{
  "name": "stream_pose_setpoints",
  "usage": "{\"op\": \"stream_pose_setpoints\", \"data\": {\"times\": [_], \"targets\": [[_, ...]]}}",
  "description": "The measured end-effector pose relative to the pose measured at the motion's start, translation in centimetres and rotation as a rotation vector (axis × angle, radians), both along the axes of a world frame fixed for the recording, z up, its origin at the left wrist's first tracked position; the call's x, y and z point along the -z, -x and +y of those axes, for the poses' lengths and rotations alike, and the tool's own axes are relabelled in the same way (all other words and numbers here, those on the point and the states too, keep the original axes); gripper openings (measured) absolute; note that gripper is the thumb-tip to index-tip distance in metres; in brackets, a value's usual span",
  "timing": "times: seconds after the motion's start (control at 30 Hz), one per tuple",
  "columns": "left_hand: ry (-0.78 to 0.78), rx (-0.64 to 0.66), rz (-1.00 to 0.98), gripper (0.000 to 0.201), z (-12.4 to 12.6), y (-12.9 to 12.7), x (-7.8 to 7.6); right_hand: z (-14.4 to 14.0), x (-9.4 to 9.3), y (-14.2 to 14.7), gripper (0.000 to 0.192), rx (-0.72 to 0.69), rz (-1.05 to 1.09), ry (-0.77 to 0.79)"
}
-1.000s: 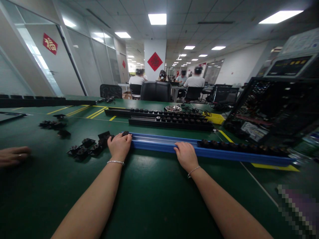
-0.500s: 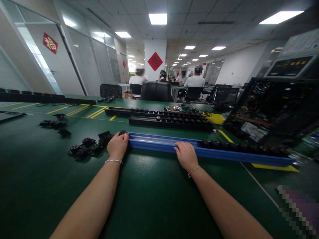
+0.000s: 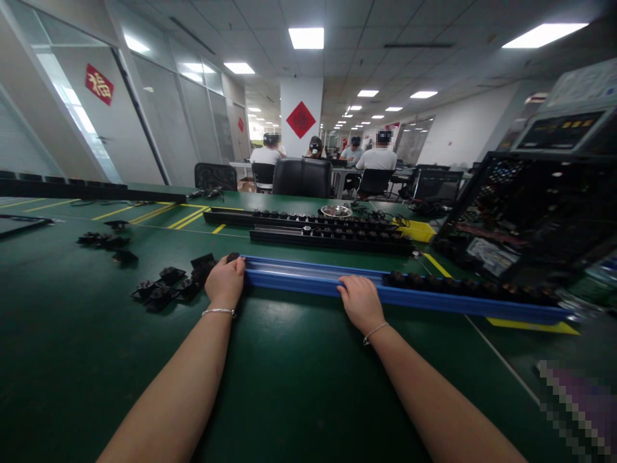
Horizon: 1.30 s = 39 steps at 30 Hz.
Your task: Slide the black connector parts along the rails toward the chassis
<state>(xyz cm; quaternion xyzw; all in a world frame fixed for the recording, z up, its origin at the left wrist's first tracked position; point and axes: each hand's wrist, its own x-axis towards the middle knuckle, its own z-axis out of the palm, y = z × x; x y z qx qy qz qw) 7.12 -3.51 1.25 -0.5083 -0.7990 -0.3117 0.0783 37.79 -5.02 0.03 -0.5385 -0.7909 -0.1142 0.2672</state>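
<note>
Left of the left hand's fingers, loose black parts (image 3: 159, 294) lie on the green counter (image 3: 284, 373). The left hand (image 3: 225, 283) curls its fingers at the blue rail's (image 3: 294, 283) left end, beside a black piece (image 3: 232, 257); I cannot tell whether they pinch it. The right hand (image 3: 361, 301) has its fingers together, gripping the near wall; right of them, seated parts (image 3: 443, 283) line the channel.

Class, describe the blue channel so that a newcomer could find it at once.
On the green table, find the camera wearer's left hand and right hand. Both are on one long channel, partly filled with dark parts. Its blue colour sets it apart from the black rails behind.
</note>
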Motion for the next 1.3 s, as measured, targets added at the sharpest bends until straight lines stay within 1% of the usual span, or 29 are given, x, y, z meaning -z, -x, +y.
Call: {"op": "stream_pose_setpoints", "data": {"times": [0.37, 0.47, 0.6, 0.73, 0.83, 0.9, 0.97, 1.07, 1.17, 1.3], "targets": [[0.007, -0.034, 0.074, 0.049, 0.0, 0.8, 0.1, 0.0, 0.1, 0.0, 0.017, 0.0, 0.001, -0.012], [-0.022, -0.064, 0.067, 0.049, 0.1, 1.2, 0.2, 0.0, 0.1, -0.1, 0.018, -0.001, -0.006, -0.015], [-0.106, -0.147, 0.061, 0.048, 0.3, 2.2, 0.4, 0.0, 0.1, -0.1, 0.018, -0.005, -0.001, -0.017], [-0.203, -0.257, 0.001, 0.045, 0.1, 3.4, 0.3, 0.0, 0.1, 0.0, 0.018, -0.004, 0.007, -0.015], [-0.25, -0.326, -0.059, 0.047, -0.3, 3.9, 0.1, 0.0, 0.0, 0.1, 0.018, 0.0, 0.007, -0.004], [-0.232, -0.346, -0.086, 0.048, -0.6, 4.0, 0.1, -0.1, 0.0, 0.1, 0.019, 0.002, 0.005, -0.001], [-0.19, -0.342, -0.073, 0.045, -0.7, 4.0, 0.2, -0.1, 0.0, 0.1, 0.019, 0.003, 0.007, -0.001], [-0.118, -0.348, -0.052, 0.044, -0.7, 4.3, 0.5, -0.1, -0.1, 0.1, 0.019, 0.0, 0.014, 0.003], [-0.059, -0.378, -0.077, 0.047, -0.3, 4.8, 1.0, -0.1, -0.1, 0.1, 0.019, 0.0, 0.005, 0.009], [-0.03, -0.379, -0.074, 0.048, -0.2, 4.7, 1.1, -0.2, -0.2, 0.0, 0.02, 0.008, -0.013, 0.017]]}}
